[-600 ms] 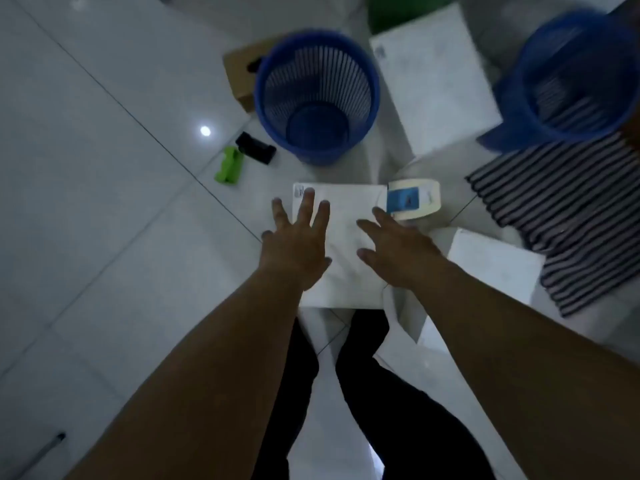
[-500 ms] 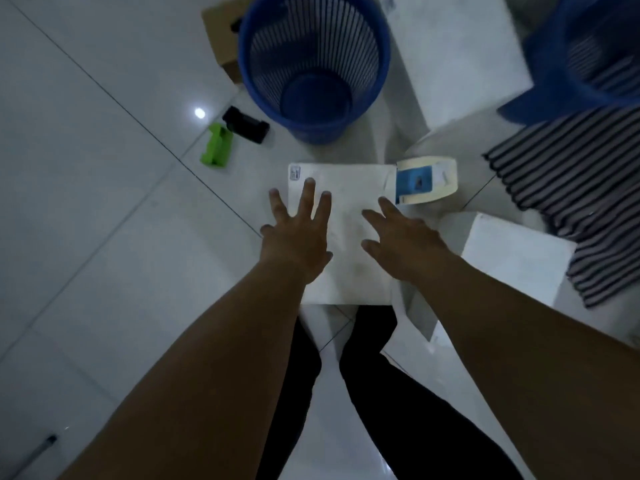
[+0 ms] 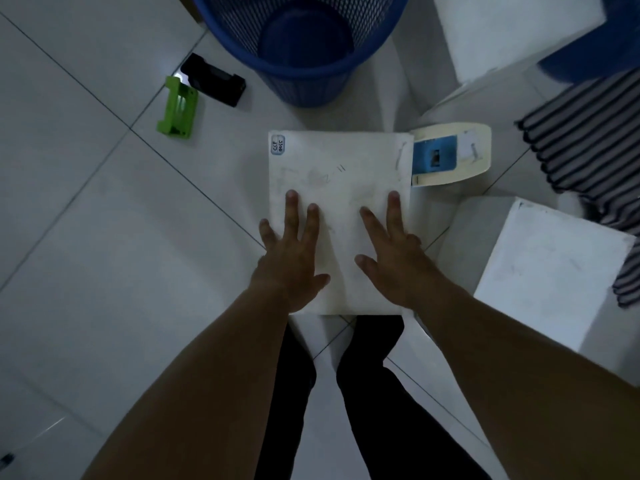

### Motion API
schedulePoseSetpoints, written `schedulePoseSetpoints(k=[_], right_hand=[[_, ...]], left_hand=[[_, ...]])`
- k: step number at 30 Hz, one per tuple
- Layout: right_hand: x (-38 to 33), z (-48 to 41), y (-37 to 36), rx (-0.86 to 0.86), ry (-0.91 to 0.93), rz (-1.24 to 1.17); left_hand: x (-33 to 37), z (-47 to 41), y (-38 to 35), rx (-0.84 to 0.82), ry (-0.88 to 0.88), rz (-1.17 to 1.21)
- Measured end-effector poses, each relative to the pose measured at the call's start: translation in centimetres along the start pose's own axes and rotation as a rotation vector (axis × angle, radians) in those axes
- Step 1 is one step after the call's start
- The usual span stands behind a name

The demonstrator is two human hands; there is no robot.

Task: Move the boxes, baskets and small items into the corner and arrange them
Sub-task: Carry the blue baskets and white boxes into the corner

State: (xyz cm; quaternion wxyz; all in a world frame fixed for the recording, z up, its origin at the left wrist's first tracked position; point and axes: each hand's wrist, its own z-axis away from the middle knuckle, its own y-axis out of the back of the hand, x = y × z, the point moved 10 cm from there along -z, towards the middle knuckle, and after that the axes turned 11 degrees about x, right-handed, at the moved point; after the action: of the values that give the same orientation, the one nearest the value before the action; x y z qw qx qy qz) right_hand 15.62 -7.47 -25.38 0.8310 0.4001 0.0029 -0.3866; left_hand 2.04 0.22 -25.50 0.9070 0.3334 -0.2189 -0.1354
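Note:
A white box (image 3: pixel 337 168) with a small label at its far left corner stands on the tiled floor in front of my legs. My left hand (image 3: pixel 291 258) lies over its left side with straight, spread fingers. My right hand (image 3: pixel 391 254) lies flat over its right side, fingers spread. Just beyond the box stands a blue mesh basket (image 3: pixel 304 74). A cream and blue small box (image 3: pixel 450 154) sits against the white box's far right corner. A green item (image 3: pixel 178 107) and a black item (image 3: pixel 214 79) lie on the floor to the left.
Another white box (image 3: pixel 550 268) stands close on the right, and a third white box (image 3: pixel 509 32) at the far right. A second blue basket (image 3: pixel 595 64) shows at the top right edge. Striped cloth (image 3: pixel 588 136) lies on the right. Bare tiles stretch to the left.
The view has dropped closer to the white box. Both hands have come down over its top, with my right hand now nearer the right edge.

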Motion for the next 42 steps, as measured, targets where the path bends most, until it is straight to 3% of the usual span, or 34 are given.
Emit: schedulePoseSetpoints(k=[8,15,21,28,35,38,42], right_hand=[[-2.0,0.9,2.9,0.153,0.061,0.031],[-9.1,6.7,11.4,0.209,0.088,0.096],[-20.7,16.0,21.1,0.240,0.291,0.196],[-38.9,32.7,28.7,0.310,0.757,0.411],[-52.0,52.5,23.1,0.259,1.240,0.472],[-52.9,62.6,16.9,0.166,1.422,0.499],[-48.9,76.8,7.2,0.008,1.678,0.560]], left_hand=[[0.2,0.7,4.1,0.153,0.042,-0.033],[1.6,7.7,14.1,0.199,0.158,-0.019],[1.2,20.9,26.3,0.418,0.331,0.057],[-1.7,44.8,36.3,0.712,0.790,0.208],[-5.3,69.9,33.5,0.976,1.276,0.361],[-5.1,80.2,27.3,1.025,1.480,0.427],[-1.4,93.2,15.3,1.021,1.757,0.505]])
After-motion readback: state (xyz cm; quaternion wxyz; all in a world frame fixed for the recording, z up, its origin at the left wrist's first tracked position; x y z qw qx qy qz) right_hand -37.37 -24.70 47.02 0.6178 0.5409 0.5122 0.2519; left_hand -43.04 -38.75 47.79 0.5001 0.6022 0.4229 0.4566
